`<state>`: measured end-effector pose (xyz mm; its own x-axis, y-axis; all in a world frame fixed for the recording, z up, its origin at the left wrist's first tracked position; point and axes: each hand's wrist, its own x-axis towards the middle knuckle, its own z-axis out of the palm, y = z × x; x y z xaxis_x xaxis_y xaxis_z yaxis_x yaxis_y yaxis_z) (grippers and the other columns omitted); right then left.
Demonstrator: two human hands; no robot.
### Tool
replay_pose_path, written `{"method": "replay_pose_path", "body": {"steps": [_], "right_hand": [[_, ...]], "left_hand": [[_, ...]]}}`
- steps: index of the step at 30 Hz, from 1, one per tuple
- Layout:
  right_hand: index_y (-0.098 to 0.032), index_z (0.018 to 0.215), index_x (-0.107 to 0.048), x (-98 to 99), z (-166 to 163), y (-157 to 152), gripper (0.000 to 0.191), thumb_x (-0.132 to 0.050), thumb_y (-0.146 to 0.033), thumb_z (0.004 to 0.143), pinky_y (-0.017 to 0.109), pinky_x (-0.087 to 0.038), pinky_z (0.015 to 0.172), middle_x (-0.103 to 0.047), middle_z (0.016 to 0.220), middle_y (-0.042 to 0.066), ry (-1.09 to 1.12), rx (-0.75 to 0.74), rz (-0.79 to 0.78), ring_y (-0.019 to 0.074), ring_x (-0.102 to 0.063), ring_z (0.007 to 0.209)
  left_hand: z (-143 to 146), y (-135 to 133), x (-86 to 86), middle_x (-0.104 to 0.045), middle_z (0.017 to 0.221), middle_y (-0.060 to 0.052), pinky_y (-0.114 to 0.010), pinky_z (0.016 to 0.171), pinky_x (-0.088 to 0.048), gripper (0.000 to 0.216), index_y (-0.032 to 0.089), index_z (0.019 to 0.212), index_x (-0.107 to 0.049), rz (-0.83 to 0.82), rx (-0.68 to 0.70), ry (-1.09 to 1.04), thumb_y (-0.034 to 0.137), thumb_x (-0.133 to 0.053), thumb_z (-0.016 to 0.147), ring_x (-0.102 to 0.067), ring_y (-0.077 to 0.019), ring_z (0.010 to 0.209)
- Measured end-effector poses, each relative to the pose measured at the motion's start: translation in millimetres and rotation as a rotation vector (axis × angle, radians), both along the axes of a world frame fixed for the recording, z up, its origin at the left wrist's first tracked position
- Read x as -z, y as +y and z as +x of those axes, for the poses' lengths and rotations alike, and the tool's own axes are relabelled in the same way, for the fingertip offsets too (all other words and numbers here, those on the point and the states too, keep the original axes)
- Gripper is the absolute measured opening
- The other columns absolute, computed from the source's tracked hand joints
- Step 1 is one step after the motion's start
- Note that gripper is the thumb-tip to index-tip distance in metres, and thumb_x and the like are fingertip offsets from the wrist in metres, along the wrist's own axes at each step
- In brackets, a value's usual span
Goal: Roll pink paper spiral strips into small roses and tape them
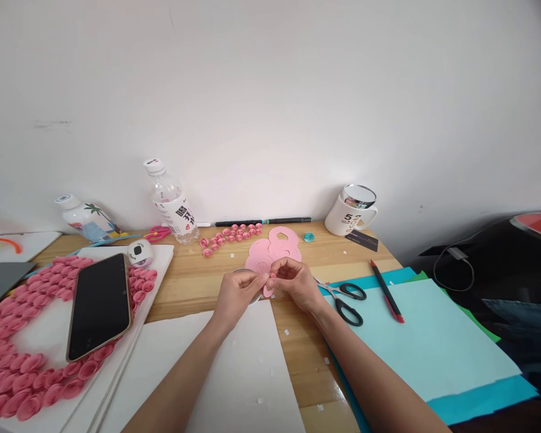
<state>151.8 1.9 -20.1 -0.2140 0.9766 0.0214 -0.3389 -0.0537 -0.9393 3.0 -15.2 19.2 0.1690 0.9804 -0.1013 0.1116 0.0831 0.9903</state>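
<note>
My left hand (240, 293) and my right hand (294, 281) meet above the wooden table (193, 282). Both pinch a small pink paper strip (268, 286) that curls between the fingertips. Just behind the hands lies a pile of pink paper spiral cut-outs (275, 246). A cluster of small rolled pink paper roses (229, 236) sits further back. A white sheet (234, 367) lies under my forearms.
Black-handled scissors (348, 299) and a red pen (386, 292) lie right of my hands on light blue paper (428, 343). A phone (100, 305) rests on a white board ringed with pink roses (22, 373). Two bottles (171, 204), a mug (352, 211) and a black pen (261, 222) stand by the wall.
</note>
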Motion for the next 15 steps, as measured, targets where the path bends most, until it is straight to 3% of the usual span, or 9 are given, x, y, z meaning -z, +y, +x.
{"method": "replay_pose_path", "body": {"steps": [9, 15], "right_hand": [[-0.017, 0.064, -0.056, -2.8, -4.8, -4.4, 0.031, -0.081, -0.027, 0.048, 0.024, -0.046, 0.05, -0.057, 0.059, -0.002, -0.039, -0.02, 0.063, 0.0109, -0.054, 0.053], [-0.017, 0.062, -0.057, -1.1, -7.5, -6.4, 0.028, -0.081, -0.019, 0.048, 0.02, -0.043, 0.05, -0.055, 0.062, -0.003, -0.096, 0.03, 0.156, 0.0081, -0.05, 0.054]], "left_hand": [[-3.2, 0.6, 3.0, -0.058, 0.058, -0.002, -0.021, 0.051, -0.041, 0.024, 0.011, 0.057, -0.067, -0.231, -0.014, -0.253, 0.034, -0.072, 0.06, -0.048, -0.0082, 0.051], [-5.0, 1.5, 4.6, -0.062, 0.058, -0.003, -0.025, 0.057, -0.049, 0.021, 0.011, 0.062, -0.068, -0.27, -0.048, -0.239, 0.029, -0.077, 0.053, -0.058, -0.0127, 0.055]]}}
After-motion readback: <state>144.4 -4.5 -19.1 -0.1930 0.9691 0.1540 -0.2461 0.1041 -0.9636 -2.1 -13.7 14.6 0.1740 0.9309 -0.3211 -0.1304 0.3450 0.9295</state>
